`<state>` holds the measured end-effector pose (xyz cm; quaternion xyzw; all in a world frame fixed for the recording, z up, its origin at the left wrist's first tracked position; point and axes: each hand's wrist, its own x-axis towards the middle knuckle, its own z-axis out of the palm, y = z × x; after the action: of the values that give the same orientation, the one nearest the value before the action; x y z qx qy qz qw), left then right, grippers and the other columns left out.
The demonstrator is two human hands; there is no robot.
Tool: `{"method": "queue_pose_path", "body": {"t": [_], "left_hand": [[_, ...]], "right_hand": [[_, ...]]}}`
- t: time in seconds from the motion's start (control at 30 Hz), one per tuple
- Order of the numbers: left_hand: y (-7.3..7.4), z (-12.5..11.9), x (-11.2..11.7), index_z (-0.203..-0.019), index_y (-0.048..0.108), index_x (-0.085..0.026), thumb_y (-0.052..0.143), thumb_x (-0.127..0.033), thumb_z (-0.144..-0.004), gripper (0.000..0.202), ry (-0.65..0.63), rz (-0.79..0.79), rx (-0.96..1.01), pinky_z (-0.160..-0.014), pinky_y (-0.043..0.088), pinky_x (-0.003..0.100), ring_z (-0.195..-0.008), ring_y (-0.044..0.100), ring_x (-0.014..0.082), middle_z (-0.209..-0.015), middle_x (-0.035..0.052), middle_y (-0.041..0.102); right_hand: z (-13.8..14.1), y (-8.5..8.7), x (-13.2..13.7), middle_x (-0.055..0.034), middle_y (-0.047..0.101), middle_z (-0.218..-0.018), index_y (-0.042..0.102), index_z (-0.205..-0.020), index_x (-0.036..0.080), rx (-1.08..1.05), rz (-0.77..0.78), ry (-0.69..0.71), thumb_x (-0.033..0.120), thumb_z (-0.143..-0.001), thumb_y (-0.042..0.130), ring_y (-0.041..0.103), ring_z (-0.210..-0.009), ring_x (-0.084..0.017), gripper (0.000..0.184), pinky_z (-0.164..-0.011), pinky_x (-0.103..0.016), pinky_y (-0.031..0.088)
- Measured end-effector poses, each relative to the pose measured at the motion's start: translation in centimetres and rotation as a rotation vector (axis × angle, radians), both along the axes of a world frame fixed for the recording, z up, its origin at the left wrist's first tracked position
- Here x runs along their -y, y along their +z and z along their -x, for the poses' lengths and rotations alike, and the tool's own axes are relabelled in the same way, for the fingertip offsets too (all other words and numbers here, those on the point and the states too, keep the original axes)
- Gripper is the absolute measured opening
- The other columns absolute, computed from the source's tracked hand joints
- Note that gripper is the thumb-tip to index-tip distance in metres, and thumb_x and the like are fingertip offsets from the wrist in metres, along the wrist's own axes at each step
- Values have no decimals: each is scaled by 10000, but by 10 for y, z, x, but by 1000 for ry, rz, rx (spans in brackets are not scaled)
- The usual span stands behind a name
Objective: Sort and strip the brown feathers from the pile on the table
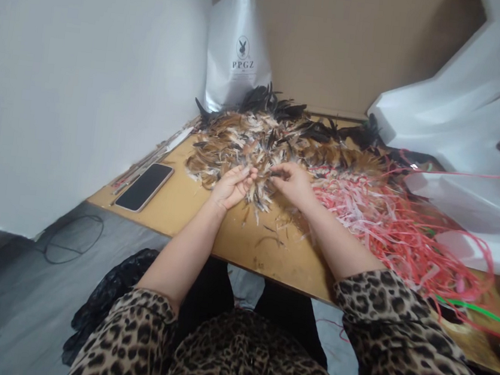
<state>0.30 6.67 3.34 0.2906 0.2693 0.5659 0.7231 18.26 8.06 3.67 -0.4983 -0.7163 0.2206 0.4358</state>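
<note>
Lying just beyond and between the two hands, the feather pile is occupying the middle of the tabletop, its long axis running left to right across the person's front. The governing relation is this: a loose tuft of feathers at the pile's near edge is pointing toward the person, sitting in the narrow gap between the hands and slightly below the fingertips, with neither hand clearly nearer to it. The left hand is reaching in from the left, palm partly turned up, fingers curling toward the thumb; whether a feather is being pinched there cannot be told. The right hand is facing it from the right, back uppermost, thumb and forefinger coming close over something dark; whether this is being gripped or merely lying behind cannot be told either. The hands are standing apart, not touching each other. The right forearm is passing beside the red and pink strips, which are adjoining the pile on its right. A phone is lying to the left of the left hand, and a white bag is standing behind the pile.
</note>
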Motion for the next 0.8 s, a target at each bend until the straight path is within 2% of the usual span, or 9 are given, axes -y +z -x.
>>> {"method": "queue_pose_path", "body": {"t": [0.07, 0.13, 0.27, 0.4, 0.53, 0.6, 0.7, 0.8], "left_hand": [[0, 0, 1, -717, 567, -113, 521, -35, -775, 107, -11, -3, 5, -624, 486, 100, -686, 622, 47, -797, 33, 656], [-1, -1, 1, -710, 567, -114, 519, -36, -776, 113, -27, -10, 3, -621, 488, 98, -686, 621, 46, -794, 32, 656], [0, -2, 2, -720, 574, -121, 531, -41, -771, 104, -20, 13, -30, -633, 490, 99, -695, 619, 44, -810, 30, 657], [0, -2, 2, -731, 579, -121, 542, -48, -769, 91, -8, 2, -31, -647, 490, 104, -726, 626, 52, -852, 39, 664], [-3, -2, -2, -776, 590, -127, 533, -72, -785, 80, 31, -16, -18, -635, 491, 110, -764, 633, 62, -958, 51, 667], [-5, -2, -5, -794, 594, -129, 543, -79, -781, 72, 57, 7, -27, -585, 482, 102, -707, 631, 53, -923, 44, 675], [-8, -3, -6, -793, 596, -113, 570, -86, -764, 47, 22, 29, -70, -512, 460, 97, -630, 624, 54, -811, 46, 680], [-10, -6, -5, -783, 599, -97, 594, -98, -750, 33, -48, 21, -105, -485, 457, 107, -607, 629, 70, -769, 57, 682]], "right_hand": [[1, 2, 4, -45, 604, -850, 669, -924, 181, 112, -107, 46, 206, -651, 611, 540, -697, -152, 280, -699, -297, 434], [3, 3, 8, -48, 610, -846, 675, -907, 197, 173, -148, 112, 207, -678, 592, 549, -766, -170, 244, -738, -295, 421], [8, 3, 11, -37, 633, -778, 674, -755, 188, 119, -96, 139, 214, -725, 541, 551, -737, -156, 139, -731, -274, 403], [11, 1, 8, 3, 586, -605, 630, -656, 161, -60, 90, 138, 262, -693, 574, 496, -572, -114, 121, -583, -235, 377], [13, 6, 9, 36, 513, -488, 580, -614, 157, -398, 345, 177, 332, -629, 648, 414, -450, -72, 189, -479, -212, 326], [14, 10, 10, 46, 490, -462, 566, -608, 159, -550, 428, 175, 352, -600, 680, 379, -420, -58, 224, -445, -203, 289], [15, 12, 11, 53, 474, -446, 559, -601, 161, -675, 447, 176, 354, -558, 721, 370, -413, -51, 257, -429, -197, 270], [17, 11, 11, 59, 458, -438, 560, -607, 166, -706, 415, 181, 374, -555, 729, 369, -416, -54, 273, -432, -198, 285]]}}
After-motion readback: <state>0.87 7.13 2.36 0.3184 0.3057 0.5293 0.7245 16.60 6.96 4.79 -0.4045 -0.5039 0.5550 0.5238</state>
